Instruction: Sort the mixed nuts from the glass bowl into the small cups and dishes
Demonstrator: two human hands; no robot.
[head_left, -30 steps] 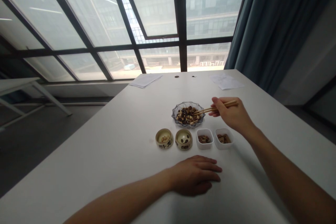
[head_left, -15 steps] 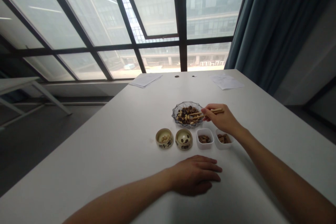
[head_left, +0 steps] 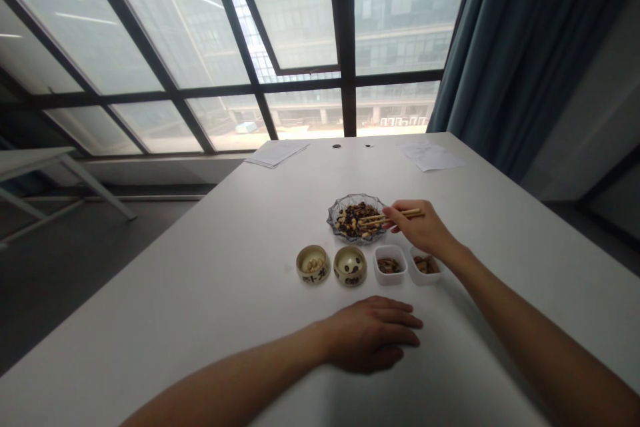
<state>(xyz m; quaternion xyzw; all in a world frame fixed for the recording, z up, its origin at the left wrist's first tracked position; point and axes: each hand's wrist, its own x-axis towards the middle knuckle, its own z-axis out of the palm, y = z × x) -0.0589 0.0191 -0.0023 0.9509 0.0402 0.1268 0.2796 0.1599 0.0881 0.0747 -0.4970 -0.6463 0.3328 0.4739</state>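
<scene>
Chopsticks in use over mixed dried pieces. My right hand [head_left: 417, 223] closes narrowly around a pair of chopsticks [head_left: 413, 213], their rear ends projecting behind my fingers and their tips lying over the glass dish [head_left: 333, 221]. Whether the tips pinch a piece is too small to tell. My left hand [head_left: 373, 333] lies palm down on the white table [head_left: 240, 267], fingers loosely extended, with no object visible in it.

The dish holds the dark and pale mixed pieces [head_left: 357, 217] and stands behind two ceramic bowls [head_left: 313, 277] [head_left: 350, 277] and two plastic tubs [head_left: 390, 279] [head_left: 426, 278]. Handling, as I judge it: the chopsticks are light and stiff, best held well back from the tips, as here. The pieces are probably light, dry and hard; rounded ones may roll or slip under pressure, so I favour a grip across the widest part, while thin ones may snap and suit a gentle squeeze at mid-length.
</scene>
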